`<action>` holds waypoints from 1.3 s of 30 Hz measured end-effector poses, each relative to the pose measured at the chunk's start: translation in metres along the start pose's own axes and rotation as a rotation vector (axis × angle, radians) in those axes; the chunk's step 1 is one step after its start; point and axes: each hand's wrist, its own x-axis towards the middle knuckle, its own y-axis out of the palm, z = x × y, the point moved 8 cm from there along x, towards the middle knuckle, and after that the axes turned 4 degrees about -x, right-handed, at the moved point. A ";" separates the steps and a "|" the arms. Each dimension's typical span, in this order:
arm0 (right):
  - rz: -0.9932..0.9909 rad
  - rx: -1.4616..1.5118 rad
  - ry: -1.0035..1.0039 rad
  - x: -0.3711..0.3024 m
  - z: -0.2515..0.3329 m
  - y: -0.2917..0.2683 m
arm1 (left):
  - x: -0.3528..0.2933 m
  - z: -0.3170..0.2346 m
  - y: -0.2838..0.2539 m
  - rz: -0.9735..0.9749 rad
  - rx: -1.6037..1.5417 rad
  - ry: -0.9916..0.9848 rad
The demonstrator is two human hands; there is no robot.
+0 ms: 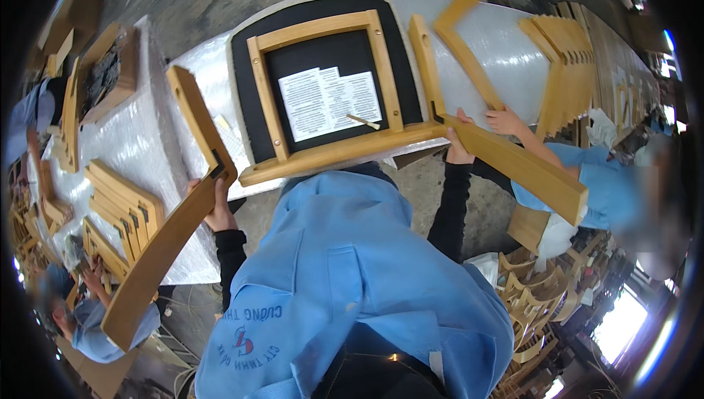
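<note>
My left hand point(221, 210) is closed around an angled wooden chair leg piece point(163, 263), near its corner, where a black bracket point(215, 163) sits. A similar angled wooden piece point(524, 166) is gripped near its corner by my right hand point(460, 148). It also carries a black bracket point(438, 111) and touches or nearly touches the right end of the seat frame. Between my hands, the wooden seat frame point(317, 27) lies on a black seat panel point(242, 98) with a pale edge. White printed sheets point(323, 102) and a thin stick point(363, 121) lie inside the frame.
A co-worker's hand point(504, 120) at right holds another angled wooden piece point(466, 50). Rows of angled pieces point(565, 54) stand at far right, more stacked pieces point(126, 205) at left. Plastic wrap point(513, 28) covers the bench. Other people work at left; wooden parts point(539, 289) pile at lower right.
</note>
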 end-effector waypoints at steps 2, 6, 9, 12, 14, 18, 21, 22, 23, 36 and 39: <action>-0.012 -0.009 0.014 -0.001 -0.002 -0.007 | 0.003 -0.001 -0.005 0.021 0.356 0.157; 0.013 0.018 0.030 -0.002 -0.004 -0.009 | -0.011 0.006 0.007 0.146 0.530 0.212; 0.009 0.043 0.079 -0.004 -0.002 -0.006 | -0.018 0.031 0.009 0.246 0.274 0.087; 0.034 0.049 0.103 -0.001 0.004 0.002 | -0.020 0.046 0.002 0.244 0.197 -0.006; 0.033 0.021 0.111 -0.004 0.003 0.000 | -0.020 0.050 -0.003 0.238 0.165 -0.057; 0.052 -0.009 0.144 -0.004 0.011 0.007 | -0.020 0.042 0.000 0.183 0.085 -0.150; 0.062 -0.011 0.164 -0.003 0.012 0.008 | -0.015 0.041 0.004 0.238 0.119 -0.104; 0.066 -0.008 0.168 -0.003 0.011 0.008 | -0.013 0.042 0.006 0.256 0.139 -0.087; 0.069 -0.005 0.175 -0.004 0.009 0.006 | -0.008 0.043 0.010 0.267 0.179 -0.029; 0.061 -0.068 0.188 0.002 0.015 0.011 | -0.025 0.062 0.011 0.230 0.131 -0.112; 0.025 -0.039 0.189 0.001 0.013 0.008 | -0.026 0.059 0.015 0.230 0.088 -0.087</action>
